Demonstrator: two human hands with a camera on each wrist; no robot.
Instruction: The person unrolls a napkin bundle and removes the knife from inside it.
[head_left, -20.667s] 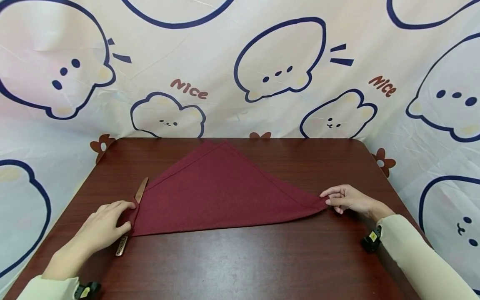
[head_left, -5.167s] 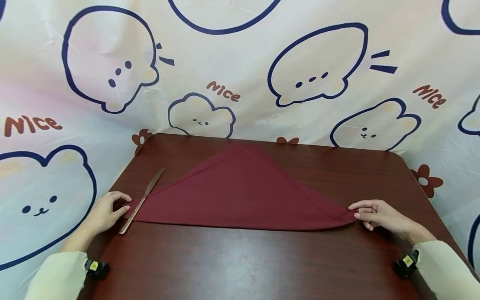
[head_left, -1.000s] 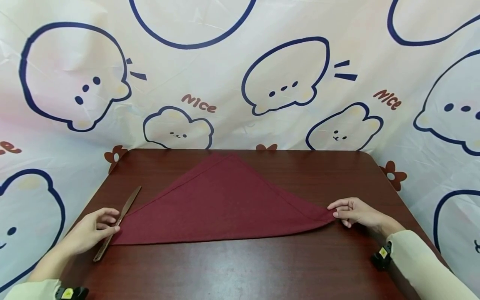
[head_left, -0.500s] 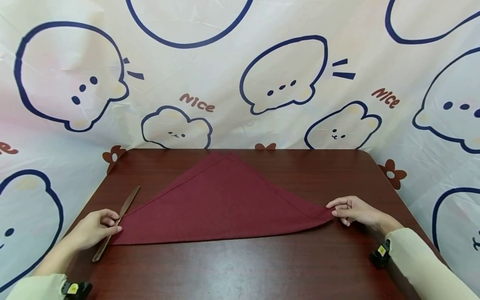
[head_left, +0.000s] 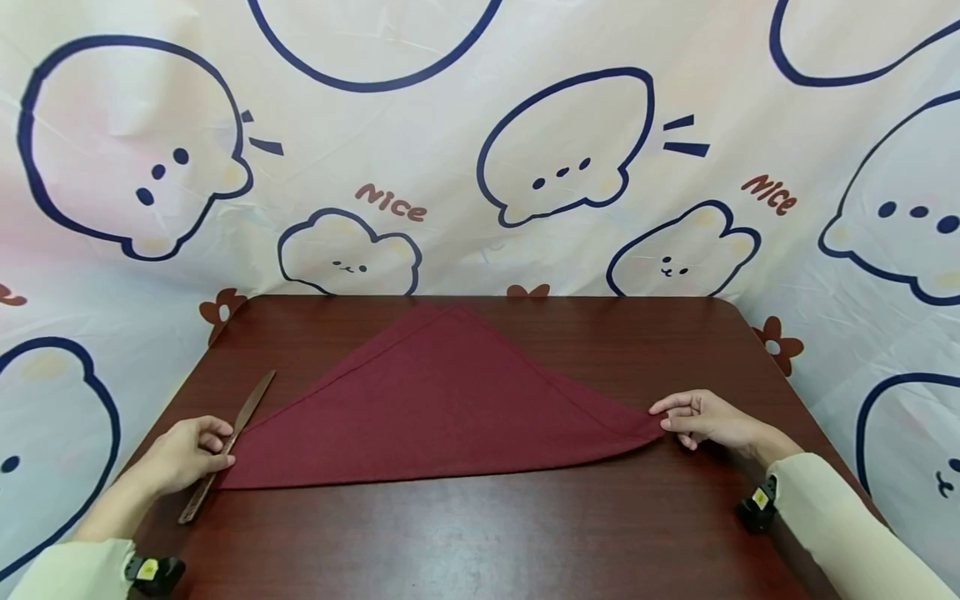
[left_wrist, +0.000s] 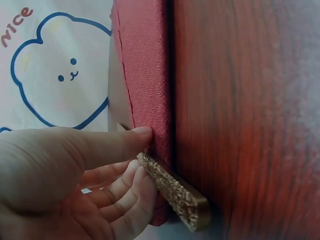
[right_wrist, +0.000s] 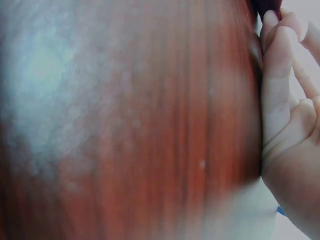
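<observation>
A maroon cloth napkin point(head_left: 442, 408) lies folded into a triangle, its long edge toward me and its peak at the far table edge. Across its left end slants a table knife point(head_left: 252, 407), blade pointing away. My left hand point(head_left: 182, 454) pinches the knife around its middle, thumb crossing over it onto the cloth. The left wrist view shows the knife's textured handle point(left_wrist: 175, 195) protruding past the curled fingers. The cloth's left tip is partly hidden by that hand. At the opposite end, my right hand point(head_left: 708, 419) pinches the napkin's right corner between thumb and fingers, lifting it slightly.
The dark brown wooden table point(head_left: 480, 542) spreads under everything, with bare wood in front of the napkin. A patterned cloth backdrop point(head_left: 450, 150) with bear drawings closes off the back and both sides.
Earlier the napkin's left end was bunched over the knife; later my left hand held that tip beside the knife. Now it pinches the knife. The last second shows almost no movement.
</observation>
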